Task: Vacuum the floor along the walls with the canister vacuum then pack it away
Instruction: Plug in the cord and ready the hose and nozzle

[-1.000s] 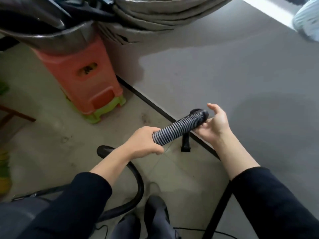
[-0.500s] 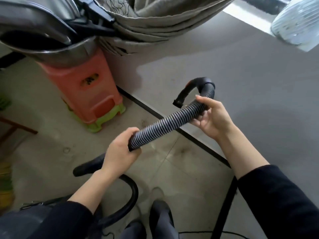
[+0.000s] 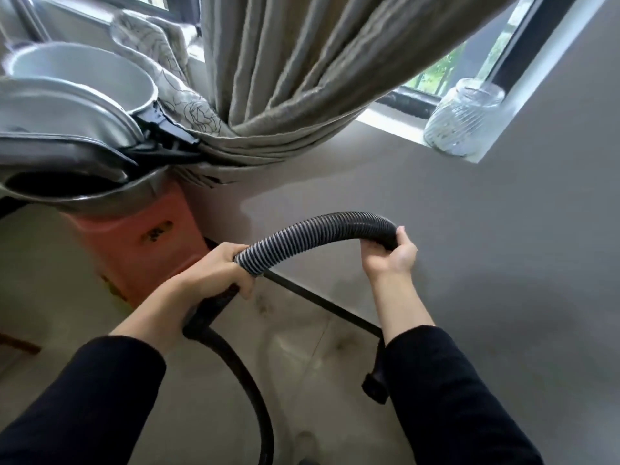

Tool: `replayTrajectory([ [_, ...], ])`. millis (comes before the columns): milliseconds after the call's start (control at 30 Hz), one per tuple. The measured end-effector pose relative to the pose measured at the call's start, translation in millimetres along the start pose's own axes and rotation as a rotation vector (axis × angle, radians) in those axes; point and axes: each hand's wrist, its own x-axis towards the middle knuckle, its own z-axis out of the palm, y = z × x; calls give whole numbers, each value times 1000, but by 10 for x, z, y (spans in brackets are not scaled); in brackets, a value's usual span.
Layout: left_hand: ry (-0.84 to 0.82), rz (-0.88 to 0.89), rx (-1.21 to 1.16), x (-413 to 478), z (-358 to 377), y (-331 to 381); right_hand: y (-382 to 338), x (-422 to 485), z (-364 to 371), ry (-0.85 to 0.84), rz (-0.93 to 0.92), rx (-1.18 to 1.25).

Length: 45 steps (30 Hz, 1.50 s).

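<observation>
Grips the ribbed vacuum hose (image 3: 318,231) with both hands, up in the air in front of the grey wall (image 3: 486,263). On the left, curls the left hand (image 3: 214,273) tight round the spot where the ribs meet the smooth black part. On the right, closes the right hand (image 3: 392,255) round the far end of the bend. Bends the hose into an arch between the two hands. Lets the rest drop from the left hand in a long black loop down to the tiled floor (image 3: 302,357).

Looks like the packing-away step, not the cleaning step. Cannot see the canister at all. Next, most likely, calls for pulling in more hose and coiling it, with no sharp kinks.

Around, from the left: a pile of metal basins (image 3: 77,95) on top of an orange plastic stool (image 3: 147,243). Then a grey curtain (image 3: 285,78), bunched up and touching the basins. Then a glass jar (image 3: 464,119) on the window sill. Low down by the right sleeve, a small black end piece (image 3: 375,387); cannot tell what kind.

In the way: the stool and basins, close on the left. Could get knocked by a swinging hose.
</observation>
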Motion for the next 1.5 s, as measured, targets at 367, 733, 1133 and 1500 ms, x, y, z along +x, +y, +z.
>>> replayTrajectory([
  [367, -222, -92, -14, 243, 381, -335, -272, -626, 827, -168, -341, -544],
  [733, -600, -119, -291, 72, 466, -133, -505, -896, 1089, -395, -120, 7],
  [1133, 566, 254, 78, -77, 1440, -189, 243, -731, 796, 1, -264, -496],
  [1500, 13, 46, -357, -49, 1223, -48, 48, -534, 783, -105, -490, -1238],
])
